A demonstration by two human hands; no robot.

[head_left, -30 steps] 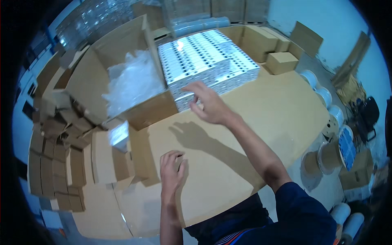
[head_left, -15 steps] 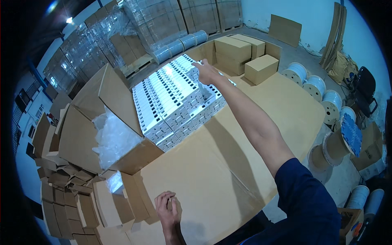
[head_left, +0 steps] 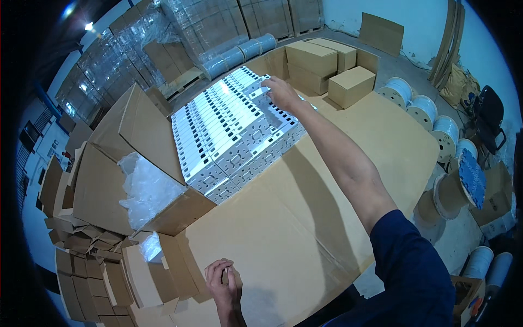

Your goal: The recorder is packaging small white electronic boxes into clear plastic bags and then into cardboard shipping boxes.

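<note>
The grip of the right hand, fingers curled onto a white plastic rectangular box atop the stacked rows on the cardboard-covered table, has reached farther since a second ago, while the left hand rests loosely closed near the table's front edge.

the table is covered with flat brown cardboard sheets across its whole visible top. directly on it, at the far side, lies a tight stack of white flat units, set in parallel rows and reaching the far edge. at the left side an open cardboard box stands on the table, flaps up, with clear plastic bags inside. just beside it, nearer the front, sits a smaller open carton. the left hand rests on the cardboard near the front edge. the right hand lies on the white stack.
</note>
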